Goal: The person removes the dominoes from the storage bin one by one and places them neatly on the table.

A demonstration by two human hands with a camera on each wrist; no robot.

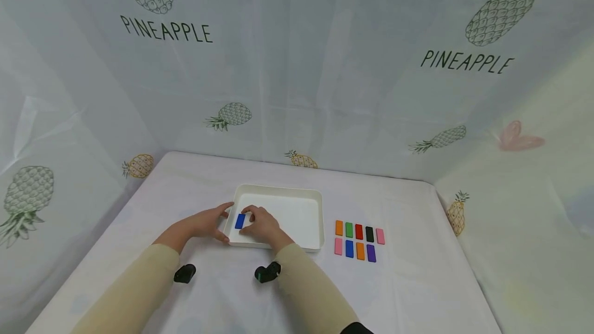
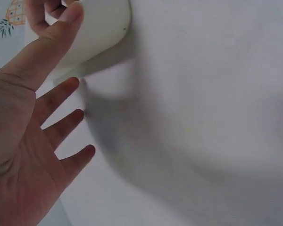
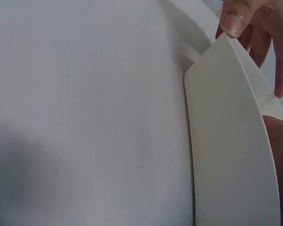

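A white shallow tray (image 1: 297, 220) lies on the table. In it, near the left wall, is a flat blue rectangular block (image 1: 240, 221). My right hand (image 1: 263, 224) reaches over the tray's front wall and pinches this block, index finger at its far end and thumb at its near end. Outside the left wall is my left hand (image 1: 206, 223), its thumb at the front left corner and its fingers loosely spread along the side. The left wrist view shows that hand's palm with fingers apart. In the right wrist view, the tray wall covers most of my right hand (image 3: 280, 139).
Right of the tray lie several coloured blocks in two rows, among them a green block (image 1: 349, 230), a black block (image 1: 369, 234) and a purple block (image 1: 371, 253). A white cloth covers the table (image 1: 417, 272). Pineapple-print curtains (image 1: 297, 66) surround it at back and sides.
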